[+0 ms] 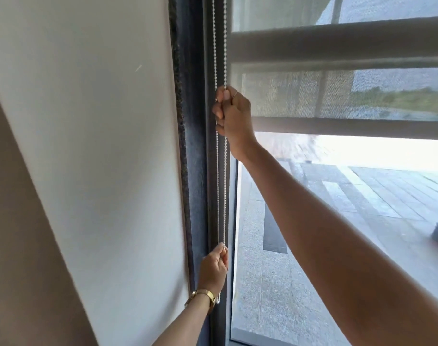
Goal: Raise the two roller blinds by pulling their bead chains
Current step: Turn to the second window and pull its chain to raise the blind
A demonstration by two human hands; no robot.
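Mid-pull on the bead chain, one blind partly up.

We see the bead chain (pixel 220 171) running down the dark window frame (pixel 198 171) at frame centre; right hand (pixel 231 113) is clamped on it up high, left hand (pixel 214 268) pinches it low, hands well apart. Two blinds show at upper right: the sheer blind (pixel 337 96) has its hem mid-window, the darker blind (pixel 337 46) sits higher. Clear glass below. We judge the raising unfinished; next calls for a hand-over-hand downward draw on the same strand, keeping it taut.
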